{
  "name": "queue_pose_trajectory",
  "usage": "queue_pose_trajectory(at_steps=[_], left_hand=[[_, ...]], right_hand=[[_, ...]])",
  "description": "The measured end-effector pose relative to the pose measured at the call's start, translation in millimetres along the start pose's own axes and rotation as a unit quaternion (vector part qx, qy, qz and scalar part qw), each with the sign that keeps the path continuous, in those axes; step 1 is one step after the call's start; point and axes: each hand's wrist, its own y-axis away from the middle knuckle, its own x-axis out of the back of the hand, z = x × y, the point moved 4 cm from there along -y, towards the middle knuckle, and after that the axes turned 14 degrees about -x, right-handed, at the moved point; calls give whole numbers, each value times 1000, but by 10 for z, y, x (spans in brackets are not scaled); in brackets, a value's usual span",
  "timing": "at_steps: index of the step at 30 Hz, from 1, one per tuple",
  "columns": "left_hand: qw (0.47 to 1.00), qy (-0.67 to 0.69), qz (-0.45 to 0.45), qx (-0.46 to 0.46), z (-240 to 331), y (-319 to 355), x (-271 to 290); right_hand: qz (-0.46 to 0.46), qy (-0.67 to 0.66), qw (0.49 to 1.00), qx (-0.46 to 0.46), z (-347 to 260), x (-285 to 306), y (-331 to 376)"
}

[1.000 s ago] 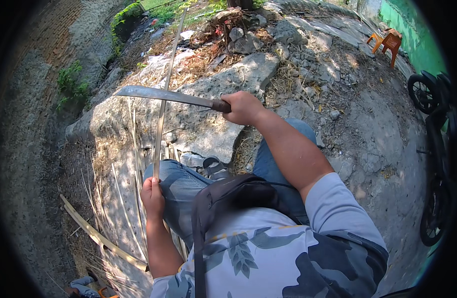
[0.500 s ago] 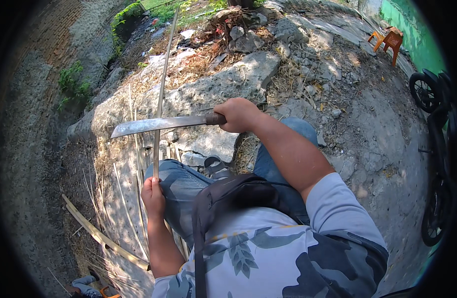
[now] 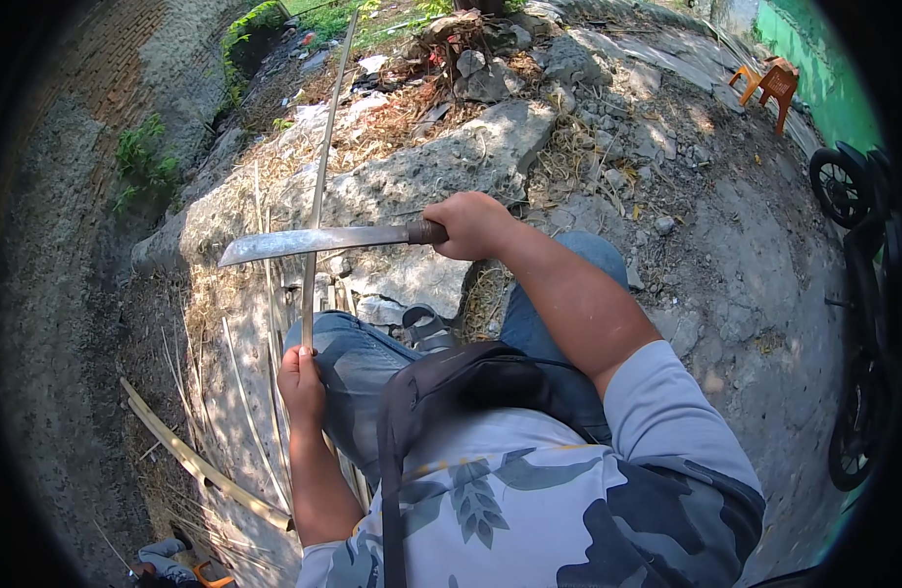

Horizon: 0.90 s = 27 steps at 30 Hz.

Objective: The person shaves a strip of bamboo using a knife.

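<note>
One thin bamboo strip [image 3: 318, 176] runs lengthwise away from me; my left hand [image 3: 302, 382] grips its near end by my knee. Across it, farther up, my right hand [image 3: 470, 225] holds the machete [image 3: 314, 241] flat.

One knife, one long stick, two hands, and a scatter of loose things on the ground.

One knife [image 3: 314, 241] sits in the right hand [image 3: 473, 224], and one long thin stick [image 3: 320, 186] stands in the left hand [image 3: 302, 384]. One split pole [image 3: 191, 457] lies near left, with several thin strips [image 3: 260, 323] I cannot count exactly. One orange chair [image 3: 772, 84] stands far right, one motorbike [image 3: 862, 284] at the right edge. One black bag [image 3: 470, 377] rests on the lap.
</note>
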Motion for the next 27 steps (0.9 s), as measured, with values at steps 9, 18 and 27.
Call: queue_pose_trajectory(at_steps=[9, 18, 27], left_hand=[[1000, -14, -2, 2, 42, -4, -14], [999, -44, -6, -7, 123, -15, -43], [998, -65, 6, -6, 89, -14, -27]], right_hand=[[-15, -20, 1000, 4, 10, -60, -28], [-14, -38, 999, 9, 39, -82, -34], [-23, -45, 999, 1, 22, -98, -28]])
